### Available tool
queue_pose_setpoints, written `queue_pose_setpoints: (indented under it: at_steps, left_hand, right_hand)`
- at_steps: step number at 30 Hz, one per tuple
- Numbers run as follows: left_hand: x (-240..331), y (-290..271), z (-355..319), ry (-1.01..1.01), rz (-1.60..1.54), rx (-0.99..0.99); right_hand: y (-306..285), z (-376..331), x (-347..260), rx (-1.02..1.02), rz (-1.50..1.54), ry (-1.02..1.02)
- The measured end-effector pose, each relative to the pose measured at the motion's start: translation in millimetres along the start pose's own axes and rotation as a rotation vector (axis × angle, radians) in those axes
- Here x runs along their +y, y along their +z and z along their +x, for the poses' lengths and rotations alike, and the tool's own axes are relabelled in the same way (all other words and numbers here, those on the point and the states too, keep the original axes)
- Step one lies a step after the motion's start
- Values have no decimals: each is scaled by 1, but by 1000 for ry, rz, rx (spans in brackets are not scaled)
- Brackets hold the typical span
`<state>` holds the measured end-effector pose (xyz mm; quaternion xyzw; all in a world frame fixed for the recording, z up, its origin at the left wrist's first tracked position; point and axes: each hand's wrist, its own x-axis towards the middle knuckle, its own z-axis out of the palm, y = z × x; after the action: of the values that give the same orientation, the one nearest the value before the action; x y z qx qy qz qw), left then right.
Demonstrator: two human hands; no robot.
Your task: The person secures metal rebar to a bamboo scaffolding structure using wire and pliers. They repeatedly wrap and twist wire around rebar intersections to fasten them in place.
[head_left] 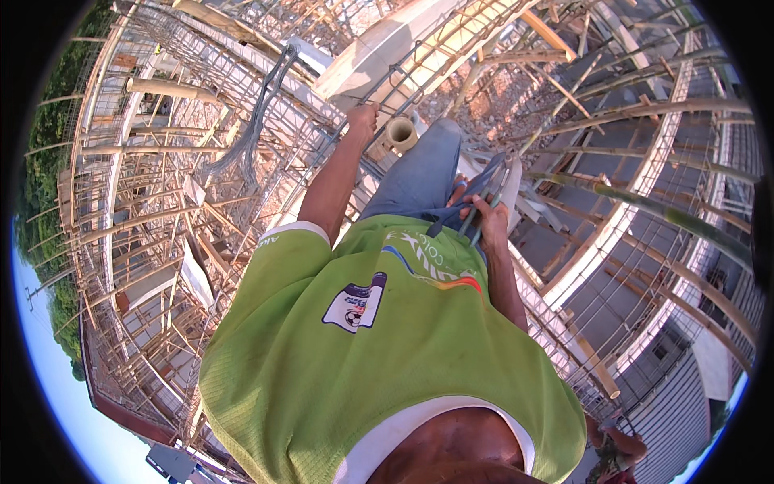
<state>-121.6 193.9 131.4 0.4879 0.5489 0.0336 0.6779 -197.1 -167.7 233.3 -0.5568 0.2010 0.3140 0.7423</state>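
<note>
My left hand is closed at a steel reinforcing bar of the cage ahead of me. Just right of it is the hollow cut end of a bamboo pole, near my jeans-clad knee. My right hand is low by my right hip, its fingers curled around something thin that I cannot make out. Grey-blue strips lie beside it. A bundle of grey tie wire hangs over the bars left of my left hand.
Rebar cages and bamboo scaffolding surround me, with rubble below. A pale board slopes ahead. Long bamboo poles cross on the right, above a concrete beam form. Another person's arm shows at the lower right.
</note>
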Motion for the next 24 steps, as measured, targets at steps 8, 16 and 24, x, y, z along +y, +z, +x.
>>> queue_pose_setpoints:
  at_steps: [8,16,24]
  left_hand:
    - [-36,2,-2,404,206,149]
    - [-37,3,-3,355,57,162]
    - [-20,-4,-21,118,-107,-51]
  right_hand:
    - [-6,-10,13,16,-146,100]
    - [-6,2,1,24,-300,179]
    - [29,35,-27,10,-209,89]
